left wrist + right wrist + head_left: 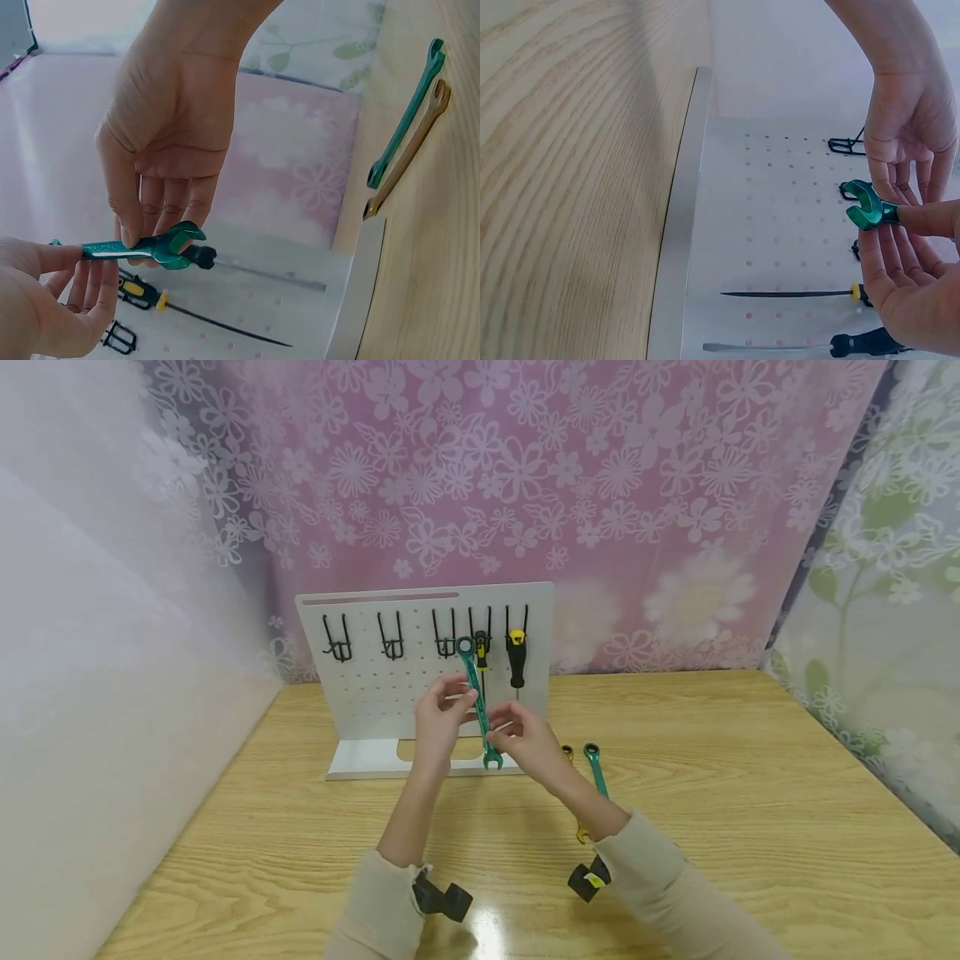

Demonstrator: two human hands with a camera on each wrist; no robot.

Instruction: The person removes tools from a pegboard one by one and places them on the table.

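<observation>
A green combination wrench point(480, 703) is held up in front of the pegboard, its ring end at the top and its open end point(180, 244) at the bottom. My left hand point(439, 717) pinches the middle of the shaft between thumb and fingers. Close to the open jaw, my right hand point(527, 743) pinches the same wrench, thumb on one side and fingers behind. In the right wrist view the green open end point(866, 206) sticks out past my right thumb.
The white pegboard point(375, 693) carries several black double hooks point(391, 635). Two of them hold screwdrivers, one yellow-black point(482, 652) and one mostly black point(517, 660). A second green wrench point(596, 768) and a gold wrench point(412, 150) lie on the wooden table point(712, 777) at right.
</observation>
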